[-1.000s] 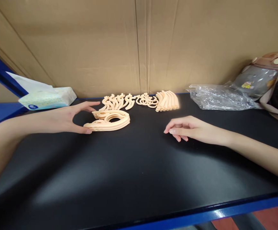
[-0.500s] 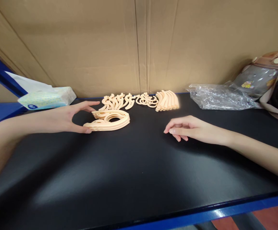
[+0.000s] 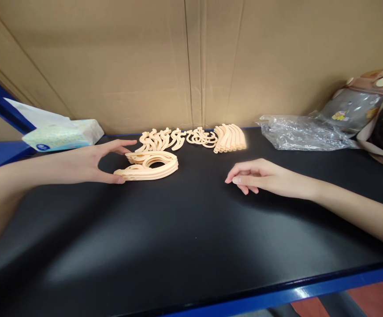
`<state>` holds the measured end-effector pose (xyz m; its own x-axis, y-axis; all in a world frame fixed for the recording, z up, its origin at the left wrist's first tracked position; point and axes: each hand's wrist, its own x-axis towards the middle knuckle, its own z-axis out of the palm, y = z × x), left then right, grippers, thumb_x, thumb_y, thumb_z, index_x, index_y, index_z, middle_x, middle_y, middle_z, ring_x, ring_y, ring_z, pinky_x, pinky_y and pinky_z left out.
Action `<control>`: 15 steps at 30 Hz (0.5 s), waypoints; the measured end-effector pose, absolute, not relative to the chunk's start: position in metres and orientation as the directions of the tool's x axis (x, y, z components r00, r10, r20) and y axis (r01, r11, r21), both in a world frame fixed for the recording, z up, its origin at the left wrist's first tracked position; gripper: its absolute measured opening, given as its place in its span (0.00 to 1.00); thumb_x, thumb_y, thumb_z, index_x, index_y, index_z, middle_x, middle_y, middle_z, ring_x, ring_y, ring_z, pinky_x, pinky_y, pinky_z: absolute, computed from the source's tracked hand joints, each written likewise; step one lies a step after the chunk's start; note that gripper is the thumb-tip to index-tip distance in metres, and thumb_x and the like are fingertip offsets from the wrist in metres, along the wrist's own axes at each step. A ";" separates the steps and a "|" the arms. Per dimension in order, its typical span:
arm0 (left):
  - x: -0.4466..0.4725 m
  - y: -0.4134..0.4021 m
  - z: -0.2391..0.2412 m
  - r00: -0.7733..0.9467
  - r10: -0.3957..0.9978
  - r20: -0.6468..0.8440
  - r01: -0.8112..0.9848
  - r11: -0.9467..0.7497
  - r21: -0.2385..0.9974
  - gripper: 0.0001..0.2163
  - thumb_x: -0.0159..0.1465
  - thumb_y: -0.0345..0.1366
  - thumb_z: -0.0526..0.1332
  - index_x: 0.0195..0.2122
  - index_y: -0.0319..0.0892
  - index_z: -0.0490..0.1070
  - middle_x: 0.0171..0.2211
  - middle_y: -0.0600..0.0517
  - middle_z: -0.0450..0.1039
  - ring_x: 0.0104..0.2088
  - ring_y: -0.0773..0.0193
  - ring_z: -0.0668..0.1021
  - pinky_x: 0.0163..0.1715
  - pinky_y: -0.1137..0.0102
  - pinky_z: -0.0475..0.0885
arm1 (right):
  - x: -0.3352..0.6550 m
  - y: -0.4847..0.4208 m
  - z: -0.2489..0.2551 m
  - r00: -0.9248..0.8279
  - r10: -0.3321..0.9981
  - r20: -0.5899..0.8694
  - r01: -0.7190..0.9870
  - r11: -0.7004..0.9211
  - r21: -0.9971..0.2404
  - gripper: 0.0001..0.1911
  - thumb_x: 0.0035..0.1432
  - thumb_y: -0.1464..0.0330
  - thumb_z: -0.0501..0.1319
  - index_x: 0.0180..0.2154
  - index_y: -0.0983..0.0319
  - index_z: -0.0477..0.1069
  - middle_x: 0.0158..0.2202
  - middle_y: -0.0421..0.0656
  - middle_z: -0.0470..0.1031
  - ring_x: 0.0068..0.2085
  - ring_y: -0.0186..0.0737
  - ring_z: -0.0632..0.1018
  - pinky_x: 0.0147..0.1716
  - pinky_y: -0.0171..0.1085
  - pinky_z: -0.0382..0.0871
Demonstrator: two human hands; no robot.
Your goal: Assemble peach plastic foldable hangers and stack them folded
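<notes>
Hardly anything differs from half a second ago: the whole scene sits a touch further left in view, hands and things alike, as from a slight turn of the head, while their places relative to each other look the same. The left hand (image 3: pixel 88 164) keeps its wide C shape around the left end of a stack of pale curved pieces (image 3: pixel 151 175), which lies left of centre on the black tabletop (image 3: pixel 184 233). Its thumb meets the near corner and its other fingers reach the far corner, well apart; whether they press on the stack cannot be told. The right hand (image 3: pixel 265 177) stays over the tabletop, well to the right of the stack, its fingers loosely curled, the thumb near the forefinger, holding nothing visible. Behind the stack, a pile of wavy pieces (image 3: pixel 158 140), a cluster of thin hooked pieces (image 3: pixel 201 137) and a row of curved bars (image 3: pixel 230 138) hold their places, as do the tissue pack (image 3: pixel 65 135) at left and the clear plastic bag (image 3: pixel 303 134) at right.
</notes>
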<state>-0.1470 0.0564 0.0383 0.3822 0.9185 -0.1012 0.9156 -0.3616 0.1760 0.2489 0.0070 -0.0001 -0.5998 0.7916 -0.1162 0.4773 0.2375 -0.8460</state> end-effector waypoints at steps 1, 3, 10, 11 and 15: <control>-0.148 0.057 0.038 0.387 0.916 -0.101 0.914 -0.367 0.172 0.40 0.56 0.54 0.61 0.67 0.51 0.45 0.57 0.52 0.67 0.49 0.53 0.72 0.55 0.57 0.59 | 0.249 0.007 0.000 -0.600 0.792 -0.115 0.476 0.238 -0.847 0.18 0.62 0.56 0.56 0.40 0.63 0.73 0.24 0.38 0.69 0.25 0.31 0.66 0.26 0.34 0.59; -0.152 0.060 0.036 0.391 0.915 -0.101 0.913 -0.372 0.165 0.40 0.57 0.54 0.61 0.67 0.52 0.44 0.58 0.52 0.67 0.49 0.53 0.72 0.55 0.57 0.59 | 0.249 0.007 0.000 -0.599 0.793 -0.112 0.475 0.239 -0.847 0.18 0.62 0.56 0.56 0.40 0.63 0.73 0.24 0.38 0.69 0.25 0.31 0.66 0.26 0.34 0.59; -0.152 0.060 0.035 0.370 0.921 -0.124 0.919 -0.344 0.193 0.41 0.55 0.54 0.61 0.67 0.54 0.45 0.57 0.53 0.67 0.52 0.52 0.71 0.57 0.58 0.57 | 0.249 0.007 0.001 -0.600 0.792 -0.118 0.478 0.237 -0.846 0.18 0.62 0.55 0.56 0.40 0.63 0.73 0.25 0.38 0.69 0.25 0.31 0.66 0.27 0.34 0.59; -0.151 0.059 0.035 0.368 0.921 -0.128 0.920 -0.340 0.195 0.41 0.55 0.54 0.61 0.67 0.54 0.45 0.57 0.52 0.66 0.52 0.52 0.71 0.56 0.57 0.57 | 0.249 0.007 0.001 -0.601 0.791 -0.117 0.477 0.237 -0.846 0.18 0.62 0.55 0.56 0.40 0.63 0.73 0.24 0.38 0.69 0.25 0.31 0.66 0.27 0.34 0.59; -0.150 0.059 0.034 0.379 0.916 -0.136 0.919 -0.355 0.171 0.42 0.55 0.54 0.61 0.67 0.52 0.44 0.57 0.51 0.67 0.50 0.53 0.72 0.56 0.56 0.59 | 0.249 0.007 0.001 -0.597 0.794 -0.116 0.478 0.236 -0.846 0.18 0.61 0.55 0.56 0.40 0.63 0.73 0.24 0.38 0.69 0.25 0.31 0.65 0.26 0.34 0.58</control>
<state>-0.1500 0.0589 0.0342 0.3787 0.9155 -0.1356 0.9191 -0.3549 0.1712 0.2489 0.0068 0.0012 -0.5970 0.7939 -0.1158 0.4784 0.2363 -0.8458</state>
